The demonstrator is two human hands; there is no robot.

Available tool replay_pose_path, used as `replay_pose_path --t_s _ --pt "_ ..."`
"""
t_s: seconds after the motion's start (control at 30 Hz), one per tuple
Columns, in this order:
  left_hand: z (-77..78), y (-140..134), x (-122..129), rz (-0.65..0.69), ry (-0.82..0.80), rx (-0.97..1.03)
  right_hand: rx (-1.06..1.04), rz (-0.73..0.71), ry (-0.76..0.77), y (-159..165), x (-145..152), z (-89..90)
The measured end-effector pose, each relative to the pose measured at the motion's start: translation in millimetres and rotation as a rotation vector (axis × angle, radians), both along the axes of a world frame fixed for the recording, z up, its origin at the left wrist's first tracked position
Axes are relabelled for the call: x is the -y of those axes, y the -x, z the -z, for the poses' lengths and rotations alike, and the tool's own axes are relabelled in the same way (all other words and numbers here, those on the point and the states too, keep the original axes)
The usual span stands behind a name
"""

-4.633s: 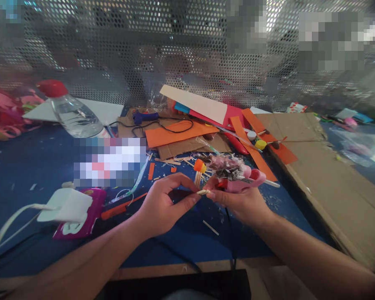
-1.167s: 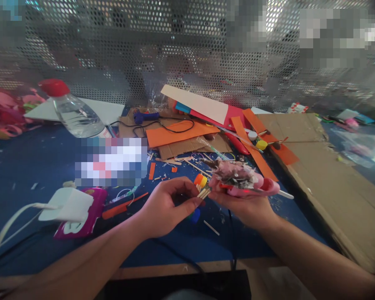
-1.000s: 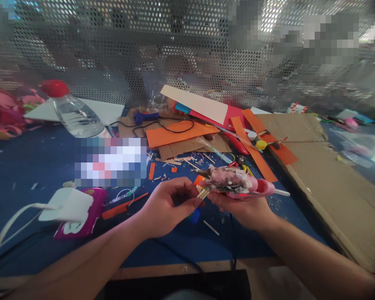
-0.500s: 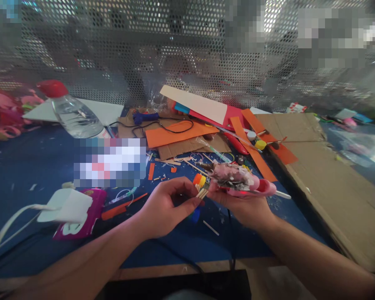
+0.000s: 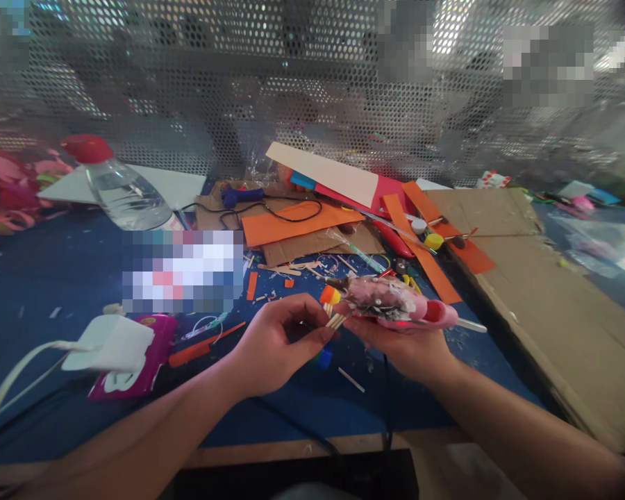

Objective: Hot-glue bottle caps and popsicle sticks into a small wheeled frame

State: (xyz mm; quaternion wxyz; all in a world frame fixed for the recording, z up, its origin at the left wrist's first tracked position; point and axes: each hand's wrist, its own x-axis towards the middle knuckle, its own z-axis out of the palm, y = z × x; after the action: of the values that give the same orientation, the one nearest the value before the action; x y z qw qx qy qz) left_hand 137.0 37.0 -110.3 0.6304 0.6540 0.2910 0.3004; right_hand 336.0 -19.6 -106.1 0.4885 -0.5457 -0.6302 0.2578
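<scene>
— Where are the wooden sticks (image 5: 335, 319)?
— Above the middle of the blue table (image 5: 31, 271), pinched between the thumb and fingers of the left hand (image 5: 277, 347), ends poking out toward the right hand (image 5: 410, 348).
— And that one?
— Curled under a pink glue gun (image 5: 421, 311), whose front end points leftward, near the sticks. I can't tell whether a finger presses its trigger.
— What could go wrong?
— If the tip is hot, a small wrist slip might burn the left fingertips. A loosened pinch could let the sticks fan apart, and a snag on the hanging cord (image 5: 386, 389) could jerk the gun.
— Textures?
— The sticks look pale, slim and straight. The gun's handle is smooth plastic, its barrel crusted with grey, ragged residue; a whitish rod (image 5: 472, 325) juts out behind. Farther off lie a flat orange sheet (image 5: 281, 229), rough-edged cardboard (image 5: 588, 326) and a clear, rounded bottle (image 5: 128, 191) before a perforated screen (image 5: 312, 97).
</scene>
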Motion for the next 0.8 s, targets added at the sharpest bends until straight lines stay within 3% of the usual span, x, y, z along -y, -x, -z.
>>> replay_pose_path --t_s 0.23,0.43,0.8 --pt "1.1 0.7 -0.2 -0.052 -0.012 -0.019 -0.029 0.094 0.005 -3.8 1.6 8.1" --pt "1.6 3.6 -0.6 -0.07 0.007 -0.005 -0.213 0.088 0.117 -2.1 2.1 3.7" --pt "3.6 7.9 -1.9 -0.121 -0.175 0.046 -0.313 0.06 0.165 -8.9 6.3 15.7"
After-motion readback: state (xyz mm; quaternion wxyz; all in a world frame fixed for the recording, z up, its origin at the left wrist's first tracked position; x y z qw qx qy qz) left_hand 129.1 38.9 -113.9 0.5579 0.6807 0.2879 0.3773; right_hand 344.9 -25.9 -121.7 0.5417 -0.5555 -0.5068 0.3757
